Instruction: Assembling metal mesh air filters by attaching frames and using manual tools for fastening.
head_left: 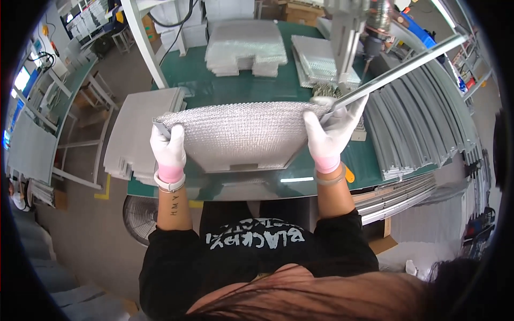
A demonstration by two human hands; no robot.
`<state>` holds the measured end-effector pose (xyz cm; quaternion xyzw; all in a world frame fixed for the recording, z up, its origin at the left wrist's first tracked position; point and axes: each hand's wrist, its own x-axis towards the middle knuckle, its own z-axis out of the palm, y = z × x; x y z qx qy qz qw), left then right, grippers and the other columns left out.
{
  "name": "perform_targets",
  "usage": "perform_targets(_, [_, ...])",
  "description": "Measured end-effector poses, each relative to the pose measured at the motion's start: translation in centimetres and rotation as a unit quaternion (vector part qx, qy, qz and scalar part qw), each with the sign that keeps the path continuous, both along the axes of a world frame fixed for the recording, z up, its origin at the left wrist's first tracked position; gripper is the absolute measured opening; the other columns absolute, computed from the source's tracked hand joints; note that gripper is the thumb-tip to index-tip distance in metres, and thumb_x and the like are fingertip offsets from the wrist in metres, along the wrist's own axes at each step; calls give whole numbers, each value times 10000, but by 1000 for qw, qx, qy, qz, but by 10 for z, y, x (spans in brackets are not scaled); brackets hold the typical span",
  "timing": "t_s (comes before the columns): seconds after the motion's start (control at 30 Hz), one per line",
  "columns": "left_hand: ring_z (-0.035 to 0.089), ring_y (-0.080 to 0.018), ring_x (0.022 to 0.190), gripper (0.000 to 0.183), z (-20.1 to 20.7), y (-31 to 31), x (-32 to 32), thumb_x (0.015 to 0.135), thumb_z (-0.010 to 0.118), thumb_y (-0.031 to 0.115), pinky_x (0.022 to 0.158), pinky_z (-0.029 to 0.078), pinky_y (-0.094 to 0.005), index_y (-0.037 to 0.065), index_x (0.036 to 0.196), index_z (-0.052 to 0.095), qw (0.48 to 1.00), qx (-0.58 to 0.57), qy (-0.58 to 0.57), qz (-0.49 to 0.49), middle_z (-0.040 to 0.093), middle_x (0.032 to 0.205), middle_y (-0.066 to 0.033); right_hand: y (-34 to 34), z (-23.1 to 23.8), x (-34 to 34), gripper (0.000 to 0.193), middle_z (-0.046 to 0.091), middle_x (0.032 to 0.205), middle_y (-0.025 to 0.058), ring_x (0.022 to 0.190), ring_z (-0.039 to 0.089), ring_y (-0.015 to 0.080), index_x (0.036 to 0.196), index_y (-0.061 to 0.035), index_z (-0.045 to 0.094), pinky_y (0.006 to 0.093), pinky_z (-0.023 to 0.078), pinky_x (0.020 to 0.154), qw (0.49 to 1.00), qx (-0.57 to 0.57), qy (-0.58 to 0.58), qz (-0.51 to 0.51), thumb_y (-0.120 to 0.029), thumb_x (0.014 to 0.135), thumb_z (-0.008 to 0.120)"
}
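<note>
Stretching between both hands is a big silver mesh sheet (243, 136). The left hand (168, 150) is closed on its left edge. The right hand (329, 134) grips its right edge and a long metal strip (396, 72).
</note>
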<state>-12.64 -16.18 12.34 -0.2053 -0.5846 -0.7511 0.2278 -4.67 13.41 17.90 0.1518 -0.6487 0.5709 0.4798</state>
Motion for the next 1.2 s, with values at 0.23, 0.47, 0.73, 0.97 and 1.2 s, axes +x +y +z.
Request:
perform_targets(0.23, [484,-32,798,239,4,1,4,928,596,9,727,417,-199,-14,1166,585,1000,0,-13,-19,575,953,34,37,58,20,517,682,910,123,762,648,269,1310,-84,647,346,526,743,930,348,-119,-28,-69,805,757])
perform_targets(0.47, [487,-35,783,237,2,-1,5,932,625,42,710,421,-202,-5,1161,589,999,-22,2,-25,575,916,42,35,117,24,577,614,805,143,722,619,323,1335,-86,616,396,509,673,821,552,-135,52,33,778,709])
perform_targets(0.73, [546,-58,815,207,21,-17,16,924,653,90,731,458,-239,-6,1106,632,991,-119,0,-66,626,925,18,12,125,1,348,652,871,140,804,653,333,1098,-35,664,387,536,737,803,556,-123,176,43,762,706])
perform_targets(0.97, [528,-72,760,125,35,-25,10,881,694,71,692,439,-236,21,986,649,981,-119,112,-108,606,951,-6,-17,115,-4,228,664,923,138,845,656,333,1006,-26,650,371,532,748,790,575,-62,203,-36,789,719])
perform_targets(1.2, [572,-101,935,445,22,-4,18,834,740,8,798,475,-231,19,1247,578,996,-11,89,-9,618,1078,-56,-34,120,-14,442,653,950,165,872,647,351,1264,-42,626,406,526,804,773,567,-186,212,-16,824,659])
